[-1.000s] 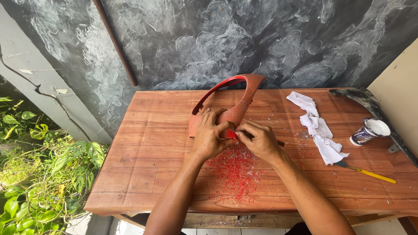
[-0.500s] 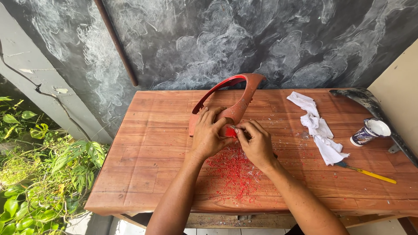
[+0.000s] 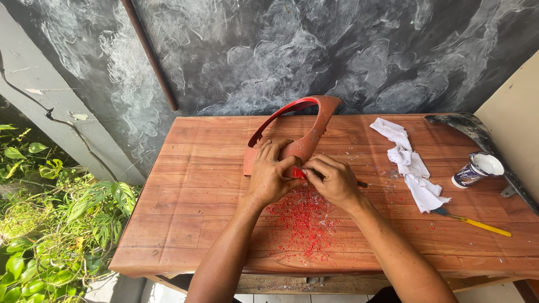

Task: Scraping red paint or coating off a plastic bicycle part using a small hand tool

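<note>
1. Currently a curved red-brown panel, apparently a moulded fairing piece, is stood on the wooden table, near the middle and toward the wall.
2. Its lower end is clasped by the left hand, with the fingers wrapped over the edge.
3. A thin dark-handled tool is gripped in the right hand; only its tip is seen, so the kind cannot be told. It is pressed at a bright red patch on the panel.
4. Red paint flakes are spread on the table just below both hands, so the step in hand is judged to be scraping of paint.
5. For the next stroke, firm bracing by the left hand and a shallow tool angle are called for.
6. A white rag, a small open tin and a yellow-handled brush are left well to the right.
</note>
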